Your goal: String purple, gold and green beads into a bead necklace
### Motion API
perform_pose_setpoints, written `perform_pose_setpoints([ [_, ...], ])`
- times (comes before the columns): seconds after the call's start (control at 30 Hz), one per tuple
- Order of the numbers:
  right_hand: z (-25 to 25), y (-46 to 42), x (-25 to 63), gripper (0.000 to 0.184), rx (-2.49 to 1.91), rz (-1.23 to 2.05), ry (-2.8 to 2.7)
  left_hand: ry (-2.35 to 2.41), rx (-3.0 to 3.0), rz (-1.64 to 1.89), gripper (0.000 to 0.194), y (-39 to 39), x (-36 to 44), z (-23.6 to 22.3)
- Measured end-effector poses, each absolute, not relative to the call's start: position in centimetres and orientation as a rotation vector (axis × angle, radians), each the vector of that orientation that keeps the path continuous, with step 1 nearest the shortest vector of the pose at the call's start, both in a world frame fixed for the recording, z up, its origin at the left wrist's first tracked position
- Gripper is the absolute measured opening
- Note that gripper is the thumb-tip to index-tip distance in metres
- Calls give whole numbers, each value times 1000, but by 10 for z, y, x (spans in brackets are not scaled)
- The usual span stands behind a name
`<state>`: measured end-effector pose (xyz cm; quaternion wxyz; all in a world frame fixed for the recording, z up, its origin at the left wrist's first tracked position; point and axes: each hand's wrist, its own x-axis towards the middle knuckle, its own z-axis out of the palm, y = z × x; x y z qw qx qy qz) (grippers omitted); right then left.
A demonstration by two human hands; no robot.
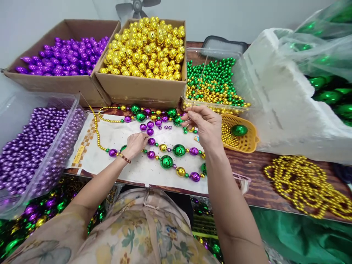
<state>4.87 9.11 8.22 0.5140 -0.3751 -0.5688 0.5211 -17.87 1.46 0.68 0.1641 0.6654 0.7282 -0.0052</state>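
My left hand is closed over the white cloth, its fingertips pinched at the end of a beaded strand of purple, green and gold beads. Part of the strand is hidden under that hand. Raised at the right, my right hand pinches a thin, clear thread, which stretches faintly back toward the left fingertips. Another fine line rises above the right fingers. Loose purple beads lie between the hands, small ones among them. Behind them runs a finished-looking row of mixed beads.
Cardboard boxes of purple beads and gold beads stand behind. Clear bins hold small purple beads and green and gold beads. A yellow basket, a white foam box and gold bead strings are at the right.
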Motion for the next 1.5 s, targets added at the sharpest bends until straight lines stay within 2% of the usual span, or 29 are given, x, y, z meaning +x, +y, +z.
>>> perform_pose_setpoints([
  [0.6,45,85,65,25,-966,1312,-1115,2029,1946,-102,29,15,-185,1],
  [1.03,43,82,72,18,-958,1293,-1097,1992,1945,-152,25,20,-187,1],
  [1.5,43,73,90,22,-1015,1235,-1041,1958,2007,-141,23,16,-176,2],
])
